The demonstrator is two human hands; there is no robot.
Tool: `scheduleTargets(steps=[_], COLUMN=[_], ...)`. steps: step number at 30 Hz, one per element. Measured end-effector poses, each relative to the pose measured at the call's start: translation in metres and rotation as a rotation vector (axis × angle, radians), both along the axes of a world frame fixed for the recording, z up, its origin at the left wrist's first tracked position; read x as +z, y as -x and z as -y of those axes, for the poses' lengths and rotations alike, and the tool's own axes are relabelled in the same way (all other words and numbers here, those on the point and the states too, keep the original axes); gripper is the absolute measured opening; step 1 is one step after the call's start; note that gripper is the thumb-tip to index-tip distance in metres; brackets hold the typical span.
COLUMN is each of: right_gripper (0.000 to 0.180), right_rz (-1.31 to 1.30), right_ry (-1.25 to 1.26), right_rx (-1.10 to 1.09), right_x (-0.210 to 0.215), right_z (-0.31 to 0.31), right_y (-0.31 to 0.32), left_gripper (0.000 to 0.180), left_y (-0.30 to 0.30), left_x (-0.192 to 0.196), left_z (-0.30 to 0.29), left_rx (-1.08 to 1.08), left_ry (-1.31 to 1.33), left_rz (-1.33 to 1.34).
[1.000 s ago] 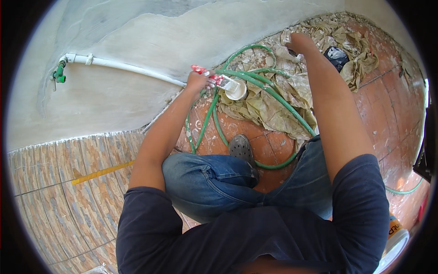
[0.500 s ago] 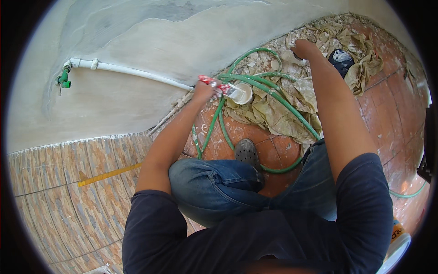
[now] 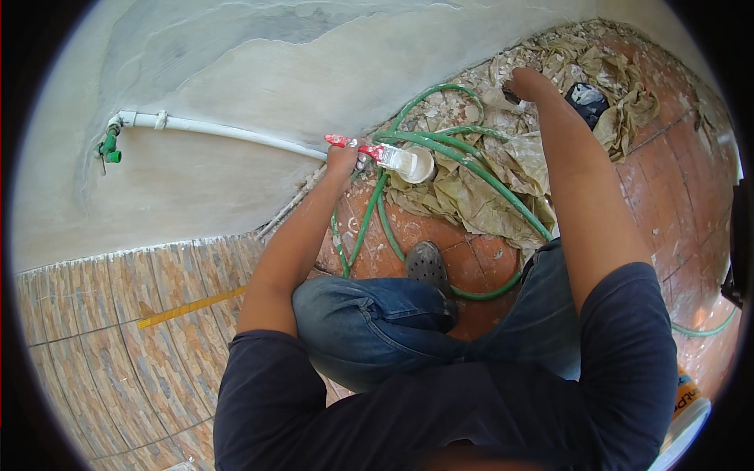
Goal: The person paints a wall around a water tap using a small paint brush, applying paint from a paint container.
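Big plastered wall (image 3: 330, 71) up top, red tile floor (image 3: 487, 267) below with crumpled paper sacks (image 3: 479, 188) soaking up mess. Green hose (image 3: 440, 149) loops over them. Left hand (image 3: 343, 159) is clamped round a red-handled brush (image 3: 385, 154), bristles low beside the wall base. Right hand (image 3: 525, 81) rests in rubble, fingers curled under, likely bracing.

right fingers (image 3: 520, 82) buried in rubble (image 3: 479, 86)

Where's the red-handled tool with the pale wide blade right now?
In the head view, the red-handled tool is upper centre, gripped in the left hand, its blade over the coiled green hose beside the white wall pipe.
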State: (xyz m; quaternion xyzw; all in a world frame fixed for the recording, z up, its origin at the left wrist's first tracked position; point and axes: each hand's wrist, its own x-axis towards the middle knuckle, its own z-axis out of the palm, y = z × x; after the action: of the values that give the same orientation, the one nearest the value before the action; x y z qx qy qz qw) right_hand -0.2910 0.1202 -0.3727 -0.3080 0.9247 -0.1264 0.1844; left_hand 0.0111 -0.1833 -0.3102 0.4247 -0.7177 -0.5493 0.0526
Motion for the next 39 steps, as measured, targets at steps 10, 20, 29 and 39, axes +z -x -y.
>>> scheduleTargets(steps=[10,20,29,39], right_gripper=[0.037,0.036,0.036,0.035], right_rz=[-0.042,-0.02,-0.042,-0.059], right_ry=[-0.035,0.003,0.01,-0.003], right_rx=[0.001,-0.047,-0.027,-0.041], right_x=[0.002,0.017,0.017,0.024], right_z=[0.017,-0.004,0.002,0.004], right_y=[-0.012,-0.009,-0.012,-0.018], left_gripper=[0.02,0.018,0.021,0.017], left_y=[-0.019,0.004,0.032,0.12], left_x=[0.007,0.056,0.228,0.226], left_z=[0.013,-0.03,-0.009,-0.049], left_rx=[0.013,-0.436,-0.254,-0.213], left_ry=[-0.208,0.201,0.329,0.483], left_rz=[-0.075,-0.132,-0.597,-0.797])
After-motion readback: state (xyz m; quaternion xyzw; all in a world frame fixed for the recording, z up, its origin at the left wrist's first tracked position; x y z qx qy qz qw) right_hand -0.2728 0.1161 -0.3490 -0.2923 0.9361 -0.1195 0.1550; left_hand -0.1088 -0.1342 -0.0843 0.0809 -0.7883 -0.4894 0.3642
